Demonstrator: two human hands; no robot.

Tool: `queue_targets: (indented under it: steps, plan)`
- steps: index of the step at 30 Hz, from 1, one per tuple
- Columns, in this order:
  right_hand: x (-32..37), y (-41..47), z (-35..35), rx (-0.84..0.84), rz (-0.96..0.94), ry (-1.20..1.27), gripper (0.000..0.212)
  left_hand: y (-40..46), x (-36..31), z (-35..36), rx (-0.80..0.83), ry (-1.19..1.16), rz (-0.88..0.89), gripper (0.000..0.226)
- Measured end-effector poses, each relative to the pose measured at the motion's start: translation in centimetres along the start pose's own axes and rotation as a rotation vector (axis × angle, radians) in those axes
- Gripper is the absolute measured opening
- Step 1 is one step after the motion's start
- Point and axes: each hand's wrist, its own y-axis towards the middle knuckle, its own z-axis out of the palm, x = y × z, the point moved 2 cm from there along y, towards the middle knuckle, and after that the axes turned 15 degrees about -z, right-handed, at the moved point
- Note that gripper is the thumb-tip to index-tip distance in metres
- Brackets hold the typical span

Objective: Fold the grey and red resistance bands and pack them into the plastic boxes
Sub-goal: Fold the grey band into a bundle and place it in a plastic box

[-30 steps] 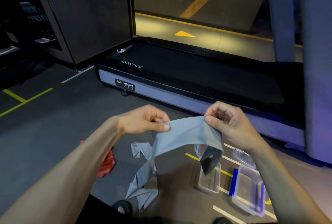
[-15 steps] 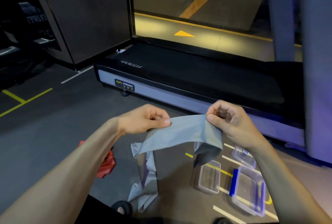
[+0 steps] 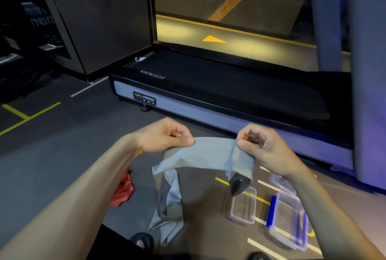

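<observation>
Lower frame: grey tail trails to floor; red band at lower left, 2 plastic boxes at lower right. Centre: left hand and right hand pinch grey band taut. Advice: align edges, keep folds box-width.

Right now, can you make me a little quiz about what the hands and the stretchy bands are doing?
1. True or false: both hands pinch the grey band.
2. Where is the red band? A) in a box B) on the floor under the left forearm C) on the treadmill
3. Fill in: the small clear box on the floor holds ____.

Key
1. True: the left hand and the right hand each pinch the top edge, and the rest hangs down to the floor.
2. B.
3. Nothing: it looks empty, as does the blue-clipped box beside it.
</observation>
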Motion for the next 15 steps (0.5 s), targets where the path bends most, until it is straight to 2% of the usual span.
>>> queue_targets:
  steps: [5, 7, 11, 15]
  plan:
    - [-0.3, -0.1, 0.3, 0.015, 0.007, 0.0, 0.007, 0.6, 0.5, -0.3, -0.196, 0.208, 0.035, 0.009]
    - [-0.6, -0.1, 0.6, 0.027, 0.01, -0.016, 0.005, 0.6, 0.3, -0.2, -0.225, 0.207, 0.075, 0.007]
    - [-0.9, -0.4, 0.8, 0.098, 0.028, 0.006, 0.007, -0.2, -0.5, 0.6, -0.075, 0.122, 0.105, 0.01]
    - [-0.7, -0.3, 1.4, 0.2, 0.033, 0.05, 0.007, 0.0, -0.6, 1.0, -0.003, 0.116, 0.101, 0.016]
